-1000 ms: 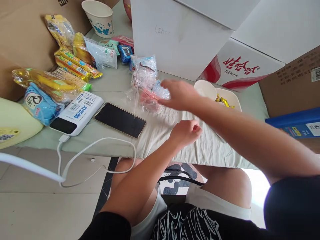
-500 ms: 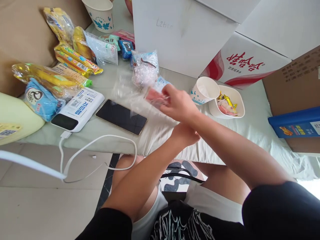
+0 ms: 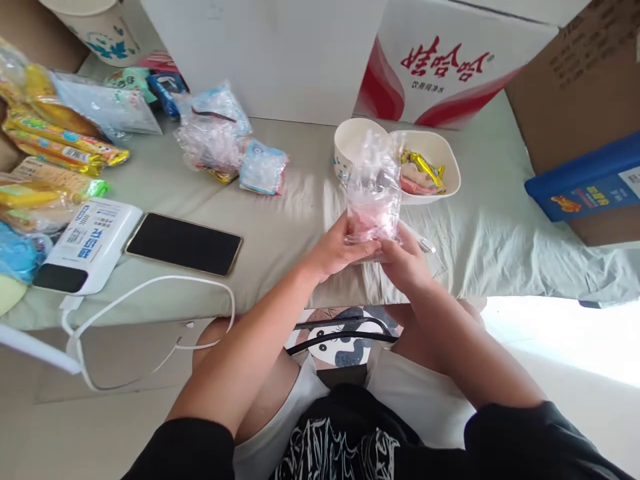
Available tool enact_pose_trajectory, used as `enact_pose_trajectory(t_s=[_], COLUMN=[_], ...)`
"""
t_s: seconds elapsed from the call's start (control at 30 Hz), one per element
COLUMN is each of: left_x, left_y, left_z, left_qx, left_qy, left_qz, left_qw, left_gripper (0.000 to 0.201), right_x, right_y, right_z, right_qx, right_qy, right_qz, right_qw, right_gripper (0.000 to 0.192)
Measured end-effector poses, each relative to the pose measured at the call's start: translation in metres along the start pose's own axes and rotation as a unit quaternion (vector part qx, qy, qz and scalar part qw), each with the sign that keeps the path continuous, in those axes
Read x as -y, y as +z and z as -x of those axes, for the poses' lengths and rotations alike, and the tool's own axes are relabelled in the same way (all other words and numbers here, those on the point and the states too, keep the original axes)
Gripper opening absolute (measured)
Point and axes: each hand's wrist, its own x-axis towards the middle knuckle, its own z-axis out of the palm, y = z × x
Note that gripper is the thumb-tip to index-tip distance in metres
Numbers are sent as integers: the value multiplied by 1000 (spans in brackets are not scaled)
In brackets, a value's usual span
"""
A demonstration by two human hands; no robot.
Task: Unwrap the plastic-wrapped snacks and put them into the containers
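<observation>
Between my two hands is a clear plastic bag with something pink inside its lower end. My left hand grips the bag's lower left side, and my right hand grips its lower right, thumbs close together. The bag's upper part stands up in front of a white paper cup and partly covers it. Right beside the cup, a white bowl contains a gold-wrapped snack and pinkish packets. To the left lie a small blue-and-clear packet and a crumpled bundle of clear wrappers.
A phone and a white power bank with a white cable lie at left. Snack packs crowd the far left. White cartons stand behind; a blue box is at right.
My right hand has come back from the wrapper bundle, carrying the pink-filled bag rightward. Both hands now hold it in front of the cup. The view has shifted right.
</observation>
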Motion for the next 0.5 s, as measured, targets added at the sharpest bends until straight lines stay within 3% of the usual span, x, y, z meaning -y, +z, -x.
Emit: enact_pose_trajectory(t_s=[0.07,0.13,0.27,0.37,0.5], left_x=[4,4,5,10,13], left_y=[1,-1,-5,-7,-6], left_z=[-5,-8,-10,-12,-19], left_qx=[-12,19,71,68,61], left_qy=[1,-17,-55,-58,-35], left_qz=[-20,-39,-164,-226,-252], left_qw=[1000,999,982,970,965], left_gripper=[61,63,60,56,57], right_x=[-5,-9,-15,-17,-15], right_y=[-6,-17,-36,-38,-39], right_z=[-5,-13,-23,-24,-24], right_qx=[-11,-13,93,129,117], right_qy=[-11,-30,-37,-65,-165], right_qz=[8,13,3,-1,27], right_qw=[1000,999,995,989,979], right_gripper=[51,65,88,71,48])
